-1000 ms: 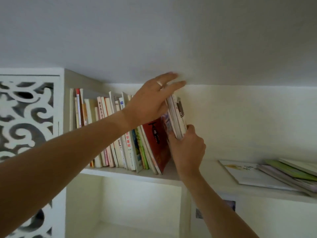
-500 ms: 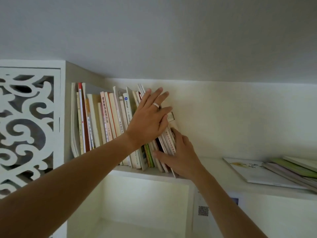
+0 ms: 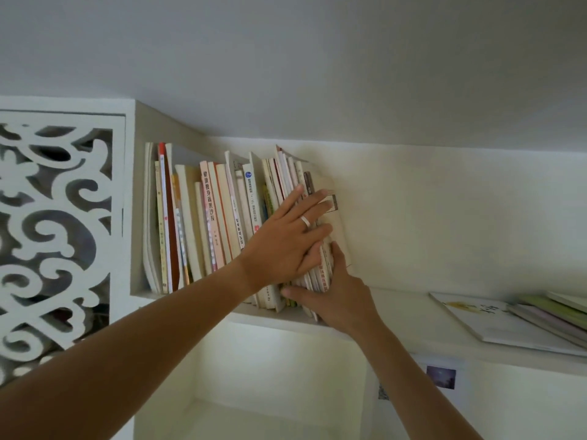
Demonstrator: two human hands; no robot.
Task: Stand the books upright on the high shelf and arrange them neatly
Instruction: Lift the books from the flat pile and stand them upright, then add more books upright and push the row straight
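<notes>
A row of upright books (image 3: 219,223) stands on the high white shelf (image 3: 400,315), packed against its left wall and leaning slightly left. My left hand (image 3: 286,246), a ring on one finger, lies flat with straight fingers on the spines and front edges of the rightmost books (image 3: 336,223). My right hand (image 3: 336,296) presses with straight fingers against the lower part of those same books at the shelf edge. Both hands hide the lower halves of these books.
Several thin books (image 3: 514,322) lie flat in a loose pile at the right end of the shelf. A white carved lattice panel (image 3: 54,236) closes the left side. The ceiling sits close above. An open cubby (image 3: 273,382) lies below the shelf.
The books held tilted in the air one second ago now stand in the row. My left hand dropped from their top onto their spines; my right hand shifted down to their base.
</notes>
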